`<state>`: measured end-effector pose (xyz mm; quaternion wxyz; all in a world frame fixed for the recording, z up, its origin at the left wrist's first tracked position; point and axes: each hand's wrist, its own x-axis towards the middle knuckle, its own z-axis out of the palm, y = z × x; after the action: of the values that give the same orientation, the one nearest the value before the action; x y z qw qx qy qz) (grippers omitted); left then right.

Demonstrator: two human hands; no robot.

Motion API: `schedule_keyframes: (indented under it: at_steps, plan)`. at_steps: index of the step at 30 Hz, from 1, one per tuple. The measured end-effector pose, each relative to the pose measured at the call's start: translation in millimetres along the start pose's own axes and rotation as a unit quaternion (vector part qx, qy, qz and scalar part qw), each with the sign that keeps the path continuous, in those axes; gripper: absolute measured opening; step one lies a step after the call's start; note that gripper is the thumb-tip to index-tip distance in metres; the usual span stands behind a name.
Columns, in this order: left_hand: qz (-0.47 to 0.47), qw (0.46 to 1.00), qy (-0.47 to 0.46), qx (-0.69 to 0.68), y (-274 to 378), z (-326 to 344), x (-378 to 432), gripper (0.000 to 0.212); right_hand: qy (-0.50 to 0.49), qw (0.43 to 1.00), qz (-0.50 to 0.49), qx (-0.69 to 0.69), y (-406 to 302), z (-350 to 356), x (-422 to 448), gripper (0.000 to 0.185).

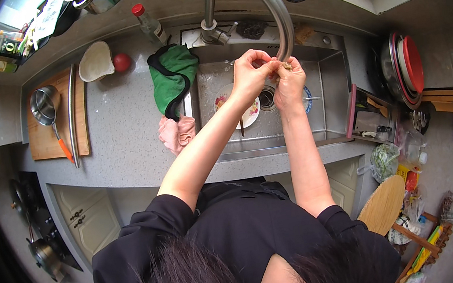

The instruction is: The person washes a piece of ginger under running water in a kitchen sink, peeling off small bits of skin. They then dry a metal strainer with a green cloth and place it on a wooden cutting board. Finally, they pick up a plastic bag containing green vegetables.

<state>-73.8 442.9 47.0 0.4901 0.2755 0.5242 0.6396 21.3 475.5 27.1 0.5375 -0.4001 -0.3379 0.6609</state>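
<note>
Beneath the curved metal faucet spout (281,18), my right hand (290,88) grips a small brownish piece (287,66), mostly hidden by fingers; what it is cannot be made out. My left hand (250,74) meets it there, its thumb and fingertips pinched at the same piece. Below them lies the stainless steel sink (216,63), its drain (266,97) partly covered by my right hand. A white floral plate (252,112) sits in the basin under my left forearm, with a brown stick resting on it. Behind my right wrist shows a blue-rimmed dish (307,98).
A green cloth (175,77) and a pink cloth (177,133) drape by the sink's left edge. Further left are a red tomato (122,62), a pale bowl (96,62), a glass bottle (150,25), and a cutting board (39,140) bearing a saucepan (44,105). Stacked basins (399,71) stand right.
</note>
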Motion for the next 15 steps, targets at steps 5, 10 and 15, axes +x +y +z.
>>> schedule_keyframes:
  at_steps: [5, 10, 15]
  plan:
    - [0.289, 0.923, 0.024, 0.253, -18.5, -5.3, 2.9, 0.012, 0.017, 0.986, 0.102, 0.128, 12.8, -8.4, 8.2, 0.011]
    - [0.108, 0.994, 0.006, 0.025, -23.0, -17.1, 5.5, 0.006, -0.082, 0.948, 0.194, 0.240, 6.3, -17.1, 14.4, 0.021]
    - [0.044, 0.998, -0.024, 0.026, -14.5, -23.9, 5.0, 0.005, -0.086, 0.951, 0.184, 0.232, 1.7, -12.8, 10.6, 0.021]
